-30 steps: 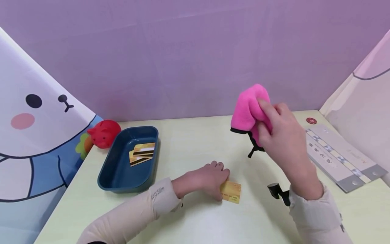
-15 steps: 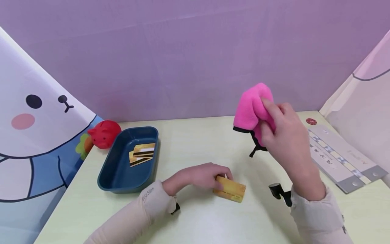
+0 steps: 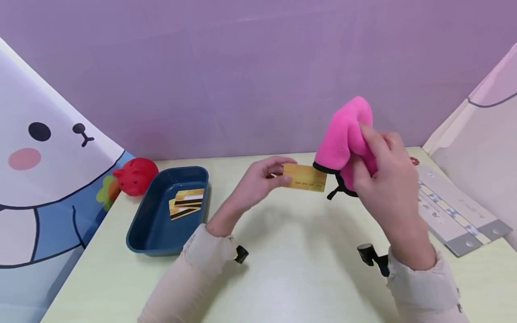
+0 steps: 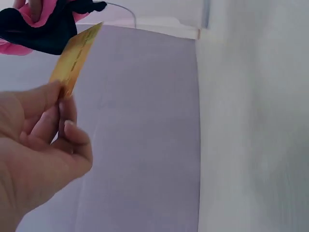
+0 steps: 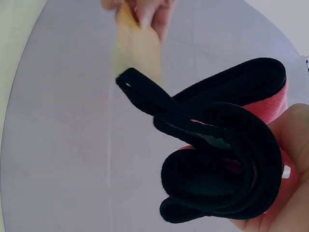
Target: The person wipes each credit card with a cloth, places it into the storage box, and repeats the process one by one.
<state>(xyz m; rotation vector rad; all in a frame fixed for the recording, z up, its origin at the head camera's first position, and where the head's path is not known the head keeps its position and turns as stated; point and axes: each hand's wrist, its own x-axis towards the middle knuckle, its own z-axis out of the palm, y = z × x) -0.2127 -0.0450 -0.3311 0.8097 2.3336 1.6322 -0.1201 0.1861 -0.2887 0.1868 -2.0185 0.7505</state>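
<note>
My left hand [image 3: 258, 181] pinches a gold bank card [image 3: 305, 179] between thumb and fingers, above the table. The card's far edge reaches the black-trimmed opening of a pink fleece piece [image 3: 339, 139] and overlaps it in the head view. My right hand [image 3: 387, 179] grips this soft piece from the side, its fabric bunched in the fingers. In the right wrist view, its folded black edges and a black strap [image 5: 145, 92] with a small slit show, while the card looks blurred. The left wrist view shows the card [image 4: 76, 58] close beside the dark fabric.
A blue tray [image 3: 139, 237] at the left holds several gold cards [image 3: 190, 197] with black stripes. Behind it sits a red piggy bank [image 3: 137, 177]. A grey printed folder [image 3: 460, 211] and a red chip [image 3: 414, 160] lie at the right.
My left hand has lifted the gold card off the table and carried it up and away to the pink fleece piece. The right hand has shifted slightly right and up.
</note>
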